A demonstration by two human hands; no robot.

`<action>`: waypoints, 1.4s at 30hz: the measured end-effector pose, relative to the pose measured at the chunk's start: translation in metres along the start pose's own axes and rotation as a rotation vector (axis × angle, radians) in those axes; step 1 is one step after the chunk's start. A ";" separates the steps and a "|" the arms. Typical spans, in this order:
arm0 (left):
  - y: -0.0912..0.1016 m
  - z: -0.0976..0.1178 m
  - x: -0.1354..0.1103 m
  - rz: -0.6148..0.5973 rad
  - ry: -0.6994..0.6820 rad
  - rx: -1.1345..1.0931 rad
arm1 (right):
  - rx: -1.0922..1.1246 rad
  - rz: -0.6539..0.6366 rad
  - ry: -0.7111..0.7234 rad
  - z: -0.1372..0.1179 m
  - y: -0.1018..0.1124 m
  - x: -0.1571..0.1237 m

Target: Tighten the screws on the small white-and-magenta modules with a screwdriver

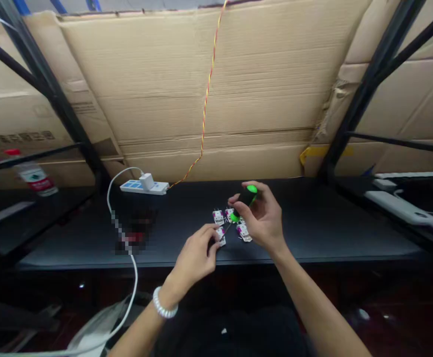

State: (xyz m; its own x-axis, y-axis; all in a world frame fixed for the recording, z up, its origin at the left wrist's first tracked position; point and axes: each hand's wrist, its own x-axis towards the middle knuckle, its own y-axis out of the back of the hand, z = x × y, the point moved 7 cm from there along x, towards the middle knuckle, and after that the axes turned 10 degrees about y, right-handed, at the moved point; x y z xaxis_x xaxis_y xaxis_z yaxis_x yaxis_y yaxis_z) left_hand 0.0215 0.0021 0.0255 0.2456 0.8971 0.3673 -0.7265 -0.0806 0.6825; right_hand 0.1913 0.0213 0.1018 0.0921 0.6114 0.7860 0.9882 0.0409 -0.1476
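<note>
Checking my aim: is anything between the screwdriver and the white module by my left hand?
Nothing visible: the shaft of the green-handled screwdriver in your right hand reaches the white module by your left hand.

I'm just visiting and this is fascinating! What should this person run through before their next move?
1. The black-and-green screwdriver held in the right hand: ok, fingers wrapped around the handle.
2. The left hand at a small white-and-magenta module: ok, fingers against it.
3. Screwdriver tip seated in a module: cannot tell, too small and partly hidden.
4. The white charging cable clear of both hands: ok.
5. Another module back from the black tabletop's front edge: ok.
</note>
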 end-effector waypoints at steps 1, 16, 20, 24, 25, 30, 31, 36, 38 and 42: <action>0.000 0.000 0.000 0.004 0.000 0.004 | 0.003 -0.002 -0.001 0.001 -0.001 0.000; -0.005 0.003 0.000 0.033 0.014 0.054 | -0.071 -0.083 0.093 -0.002 -0.015 0.000; -0.005 0.005 0.002 0.029 0.046 0.094 | -0.222 -0.150 0.233 -0.012 -0.023 0.003; -0.005 0.005 0.003 0.038 0.054 0.113 | -0.293 -0.244 0.280 -0.017 -0.030 0.005; -0.005 0.005 0.003 0.038 0.054 0.114 | -0.266 -0.270 0.270 -0.018 -0.031 0.005; -0.008 0.004 0.002 0.027 0.054 0.108 | -0.170 -0.291 0.160 -0.015 -0.031 0.009; -0.007 0.005 0.002 0.030 0.053 0.108 | -0.207 -0.294 0.167 -0.016 -0.031 0.011; -0.006 0.007 0.001 0.052 0.064 0.120 | -0.409 -0.278 0.382 -0.030 -0.034 0.016; -0.006 0.007 0.001 0.059 0.065 0.126 | -0.424 -0.274 0.414 -0.034 -0.033 0.016; -0.008 0.006 0.001 0.063 0.065 0.119 | -0.302 -0.361 0.331 -0.032 -0.036 0.016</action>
State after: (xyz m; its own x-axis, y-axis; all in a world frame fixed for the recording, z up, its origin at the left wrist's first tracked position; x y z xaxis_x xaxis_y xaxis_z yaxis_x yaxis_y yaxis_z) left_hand 0.0313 0.0010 0.0244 0.1571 0.9147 0.3722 -0.6566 -0.1848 0.7312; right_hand 0.1607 0.0041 0.1388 -0.2724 0.3182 0.9081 0.9507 -0.0563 0.3049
